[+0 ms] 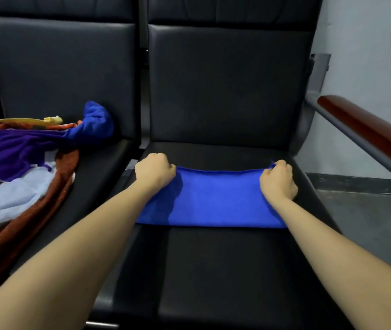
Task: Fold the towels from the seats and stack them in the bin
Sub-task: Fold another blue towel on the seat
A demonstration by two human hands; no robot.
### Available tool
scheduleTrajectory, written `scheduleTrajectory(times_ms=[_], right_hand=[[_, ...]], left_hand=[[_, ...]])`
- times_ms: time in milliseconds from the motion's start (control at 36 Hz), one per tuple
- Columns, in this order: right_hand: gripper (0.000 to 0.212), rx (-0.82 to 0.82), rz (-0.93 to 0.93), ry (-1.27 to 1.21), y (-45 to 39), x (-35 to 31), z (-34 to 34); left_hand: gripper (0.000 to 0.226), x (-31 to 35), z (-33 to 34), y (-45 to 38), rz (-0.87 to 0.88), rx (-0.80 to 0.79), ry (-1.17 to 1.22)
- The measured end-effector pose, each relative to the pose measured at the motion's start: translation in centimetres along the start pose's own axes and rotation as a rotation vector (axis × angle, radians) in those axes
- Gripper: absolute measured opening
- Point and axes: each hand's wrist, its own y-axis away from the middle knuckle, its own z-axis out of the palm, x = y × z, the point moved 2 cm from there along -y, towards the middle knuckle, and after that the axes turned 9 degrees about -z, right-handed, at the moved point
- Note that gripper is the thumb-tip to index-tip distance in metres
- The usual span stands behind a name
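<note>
two bare forearms reach forward from the bottom edge over the black seat cushion (pixel 213 270) of the right-hand chair. partway up that cushion lies the blue towel (pixel 213 201), flat and already folded into a band, its long axis running left to right across the seat. the left hand (pixel 154 170) has its fingers curled over the towel's far left corner, and the right hand (pixel 277 178) is curled the same way, pinching the far right corner, so both grip the far long edge, about equally far from the body. the near long edge lies free on the cushion, toward the person. any next fold probably turns on that: the held edge is the far one and would have to come toward the body, or one end cross to the other. further left, on the neighbouring seat, a heap of unfolded towels (pixel 15 167) waits. no bin shows.
</note>
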Motion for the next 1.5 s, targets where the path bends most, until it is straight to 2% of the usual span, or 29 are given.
scheduleTrajectory(times_ms=[111, 194, 278, 333, 417, 500, 583, 889, 1000, 1167, 1333, 1417, 1500], right_hand=[[0.038, -0.026, -0.148, 0.202, 0.7, -0.4, 1.1], [0.038, -0.055, -0.368, 0.145, 1.6, -1.0, 1.9], [0.035, -0.218, -0.592, 0.018, 2.7, -2.0, 2.4], [0.035, -0.35, -0.717, -0.051, 3.8, -2.6, 2.6], [0.042, -0.498, -0.83, 0.028, 5.0, -2.7, 2.8], [0.05, -0.585, -0.812, 0.135, 5.7, -2.5, 2.5], [0.052, -0.611, -0.811, 0.187, 6.3, -2.2, 2.2], [0.054, -0.612, -0.805, 0.233, 7.7, -2.1, 1.5], [0.06, -0.622, -0.811, 0.253, 8.5, -2.5, 1.8], [0.061, -0.62, -0.781, 0.172, 9.6, -3.9, 2.5], [0.038, -0.522, -0.652, -0.211, 9.3, -4.2, 0.6], [0.034, -0.45, -0.584, -0.248, 8.3, -2.9, -1.6], [0.031, -0.296, -0.516, -0.244, 7.1, -0.4, -3.9]], left_hand=[[0.051, 0.0, 1.4, -0.1, -0.04, -0.012, -0.165], [0.042, -0.1, 2.0, 0.9, -0.042, 0.076, -0.167], [0.028, 0.0, 2.1, 2.3, -0.074, 0.099, -0.142], [0.032, -0.3, 2.0, 3.6, -0.145, 0.067, -0.12], [0.044, -0.8, 1.9, 4.8, -0.245, 0.03, -0.124], [0.057, -1.9, 1.7, 5.7, -0.345, -0.03, -0.13], [0.052, -2.8, 1.6, 6.5, -0.368, -0.04, -0.138], [0.027, -4.2, 1.4, 8.0, -0.203, 0.028, -0.103], [0.031, -3.4, -0.2, 7.8, -0.147, 0.038, 0.108], [0.019, -0.5, -3.5, 9.2, -0.041, 0.06, 0.324], [0.022, 3.2, -4.4, 10.7, 0.041, 0.024, 0.382], [0.023, 5.5, -4.0, 11.3, 0.115, -0.013, 0.401], [0.017, 8.3, -3.0, 11.8, 0.185, -0.134, 0.536]])
